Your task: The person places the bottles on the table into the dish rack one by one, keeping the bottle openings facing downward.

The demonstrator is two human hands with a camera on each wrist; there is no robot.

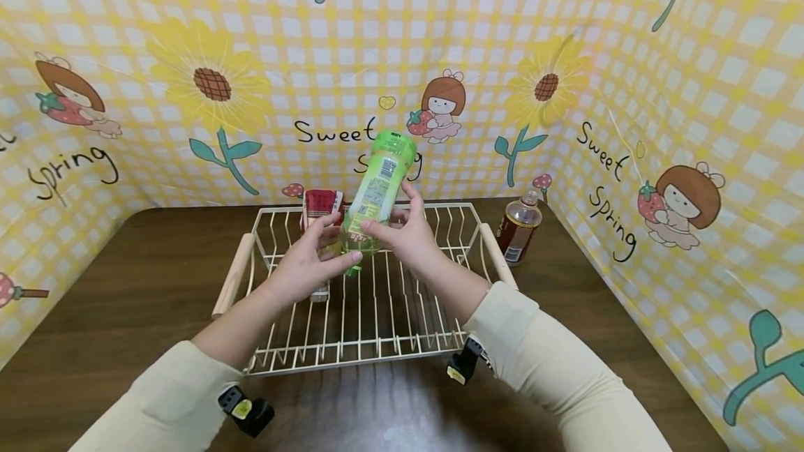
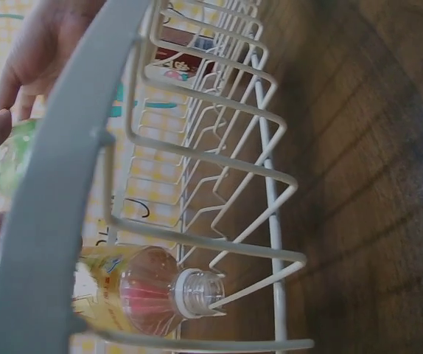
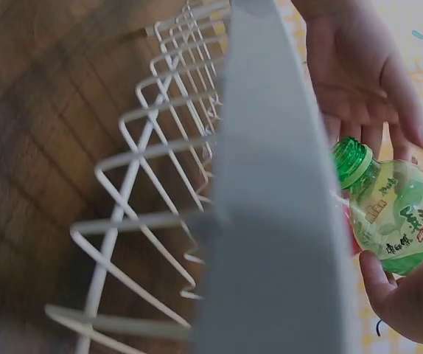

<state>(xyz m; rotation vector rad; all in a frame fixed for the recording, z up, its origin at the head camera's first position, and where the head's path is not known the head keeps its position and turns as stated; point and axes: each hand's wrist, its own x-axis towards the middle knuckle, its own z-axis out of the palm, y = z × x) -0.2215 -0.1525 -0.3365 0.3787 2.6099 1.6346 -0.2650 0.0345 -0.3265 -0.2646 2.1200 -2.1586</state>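
A green plastic bottle [image 1: 375, 194] is held tilted over the dish rack, its base up and its uncapped neck [image 3: 353, 162] pointing down to the left. My right hand [image 1: 411, 232] grips it around the label, thumb in front. Beside its lower end is my left hand [image 1: 308, 260], fingers spread, thumb apart from them. Beneath, the cream wire dish rack [image 1: 377, 351] with wooden handles stands on the table. Behind my left hand, a bottle with a red base [image 1: 322, 202] sits upside down in the rack; its clear mouth [image 2: 200, 293] is down among the wires.
A clear bottle with a dark red label [image 1: 520, 229] stands upright and uncapped on the brown table [image 1: 125, 298], right of the rack. Yellow checked cloth [image 1: 352, 40] walls in the back and sides. The rack's wooden handles [image 1: 234, 274] rise at both ends.
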